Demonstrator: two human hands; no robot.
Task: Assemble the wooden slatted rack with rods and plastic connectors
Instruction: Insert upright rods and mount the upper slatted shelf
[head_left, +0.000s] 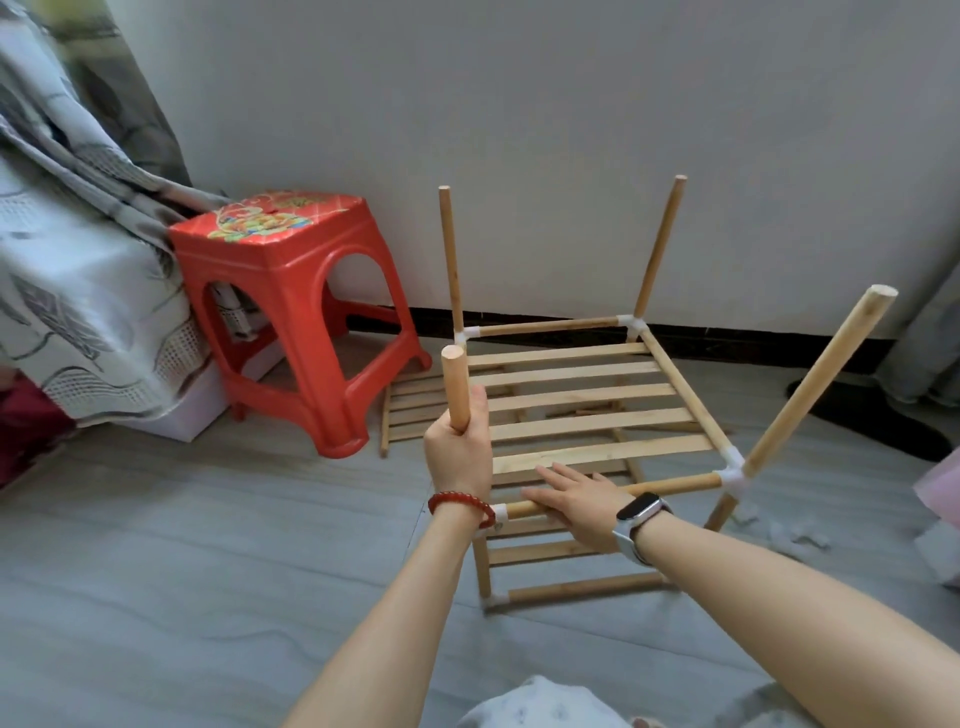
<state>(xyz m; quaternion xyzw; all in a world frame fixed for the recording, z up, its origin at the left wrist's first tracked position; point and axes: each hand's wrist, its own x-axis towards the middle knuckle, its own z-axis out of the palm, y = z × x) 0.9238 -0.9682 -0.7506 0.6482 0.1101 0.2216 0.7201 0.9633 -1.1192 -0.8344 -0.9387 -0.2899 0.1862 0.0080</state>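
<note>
The floor (208, 571) in front of you is grey wood-look planking, running up to a pale wall (519, 130) with a dark skirting. A patterned curtain (67, 260) hangs at far left, and a red stool (291, 291) stands just beside it.

The rack (587, 415) stands on the floor right of the stool, close to the wall. Its upper tier is a row of slats (582, 400) framed by rods, with white connectors (730, 470) at the corners. Four rods stick up from those corners; the two far ones (657, 249) lean slightly apart, and the near right one (821, 384) tilts outward. A lower tier shows under your arms, and a spare slat panel (410, 410) lies flat on the floor between stool and rack.

Your left hand (460, 447), with a red bead bracelet (460, 506) at the wrist, is clenched round the near left rod (456, 384), gripping its lower part above the corner.

Your right hand (576, 501), a watch (641, 514) on its wrist, lies flat with fingers straight, pressing on the front rail (675, 486) near its left end.
</note>
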